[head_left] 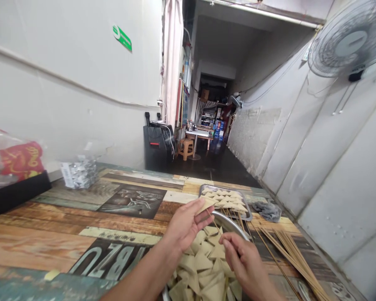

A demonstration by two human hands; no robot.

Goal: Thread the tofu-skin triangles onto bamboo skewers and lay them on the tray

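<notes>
My left hand (188, 221) is closed on a pale triangular tofu piece (207, 204), held between thumb and fingers above the bowl. My right hand (242, 257) pinches a thin wooden skewer (217, 225), whose far end reaches the tofu piece; whether it has pierced it I cannot tell. Below both hands a round metal bowl (235, 223) is heaped with loose tofu triangles (203, 261). Just past the bowl, a metal tray (248, 215) bears rows of tofu triangles (224, 198), with skewer ends sticking out toward me.
Loose skewers (293, 255) lie on the patterned table (128, 228) at the right. A crumpled grey plastic bag (268, 210) sits beside the tray. At the left stand a clear container of small packets (80, 173) and a red-printed plastic bag (20, 161). A wall fan (351, 44) hangs upper right.
</notes>
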